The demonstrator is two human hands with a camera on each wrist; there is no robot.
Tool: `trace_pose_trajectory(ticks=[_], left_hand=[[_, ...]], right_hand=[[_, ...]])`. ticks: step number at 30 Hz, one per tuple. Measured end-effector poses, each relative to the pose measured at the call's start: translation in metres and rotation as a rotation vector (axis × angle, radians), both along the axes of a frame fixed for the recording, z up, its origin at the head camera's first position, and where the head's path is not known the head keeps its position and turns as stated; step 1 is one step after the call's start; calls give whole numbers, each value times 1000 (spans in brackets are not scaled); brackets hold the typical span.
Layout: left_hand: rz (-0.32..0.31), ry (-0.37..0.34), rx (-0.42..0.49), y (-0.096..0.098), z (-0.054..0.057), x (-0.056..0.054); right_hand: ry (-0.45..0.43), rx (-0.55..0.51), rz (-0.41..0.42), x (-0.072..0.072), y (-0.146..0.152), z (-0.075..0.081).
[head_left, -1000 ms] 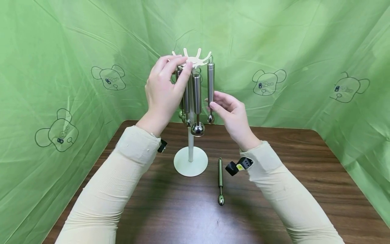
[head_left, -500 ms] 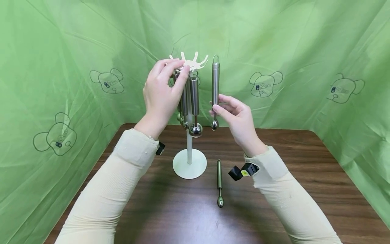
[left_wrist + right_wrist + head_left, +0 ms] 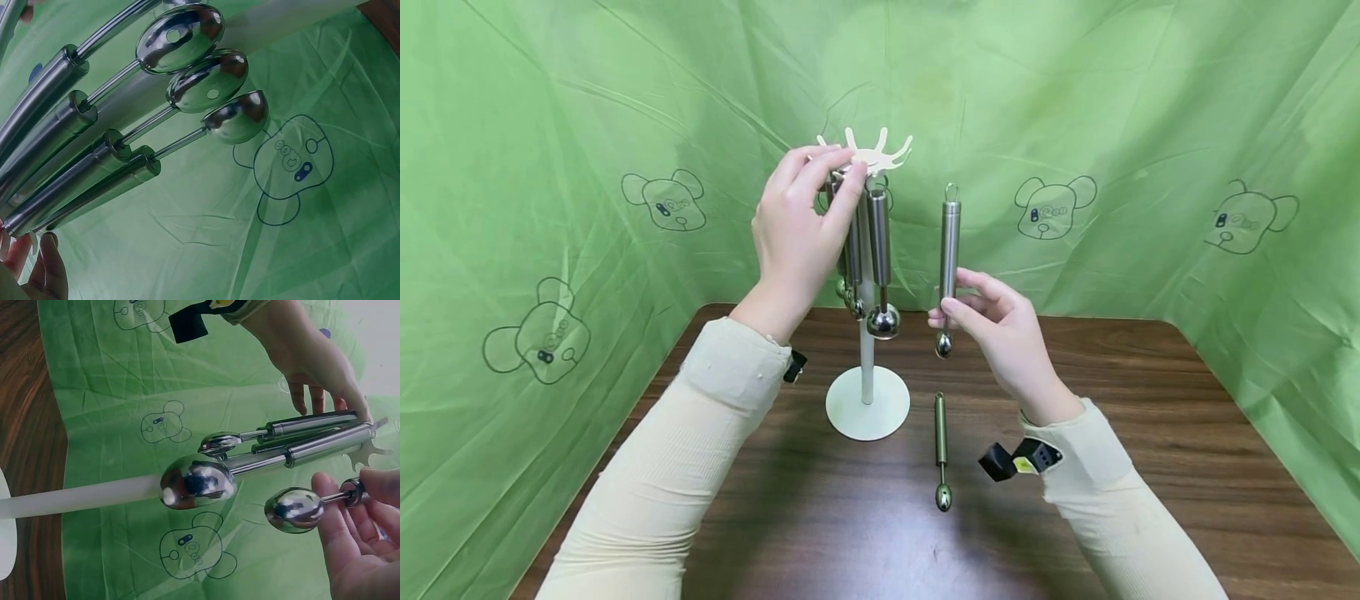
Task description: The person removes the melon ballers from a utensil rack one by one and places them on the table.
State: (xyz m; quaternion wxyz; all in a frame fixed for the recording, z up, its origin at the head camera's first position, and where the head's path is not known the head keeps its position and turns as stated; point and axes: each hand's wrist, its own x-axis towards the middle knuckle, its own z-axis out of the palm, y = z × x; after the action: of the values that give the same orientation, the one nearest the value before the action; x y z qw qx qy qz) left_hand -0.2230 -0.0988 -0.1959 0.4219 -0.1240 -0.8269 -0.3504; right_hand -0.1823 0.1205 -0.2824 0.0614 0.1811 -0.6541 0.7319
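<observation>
A white stand [image 3: 867,423] with a round base and a ring of hooks stands on the table. My left hand [image 3: 801,221] holds its hooked top between thumb and fingers. Several steel melon ballers hang from it, one with a large round scoop [image 3: 883,322] in front. Right of the stand, my right hand [image 3: 1011,342] pinches the lower handle of another melon baller [image 3: 951,242]. That one is upright, loop up, apart from the hooks; the right wrist view shows its small scoop [image 3: 294,510]. Holes show in two hanging scoops [image 3: 181,39] in the left wrist view.
One more melon baller [image 3: 942,442] lies on the brown wooden table [image 3: 820,517], in front and to the right of the stand's base. Green cloth [image 3: 970,75] with printed bear faces encloses the table at the back and sides.
My right hand has taken a melon baller off a right-hand hook and moved it right and down. My left hand stays on the stand's top.
</observation>
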Motion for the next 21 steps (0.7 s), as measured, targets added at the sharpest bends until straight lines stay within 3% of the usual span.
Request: trace_pose_trajectory(ticks=[21], left_hand=[[2,-7,-8,0,1,0]], right_hand=[[-117,-108,38,22,28,-45]])
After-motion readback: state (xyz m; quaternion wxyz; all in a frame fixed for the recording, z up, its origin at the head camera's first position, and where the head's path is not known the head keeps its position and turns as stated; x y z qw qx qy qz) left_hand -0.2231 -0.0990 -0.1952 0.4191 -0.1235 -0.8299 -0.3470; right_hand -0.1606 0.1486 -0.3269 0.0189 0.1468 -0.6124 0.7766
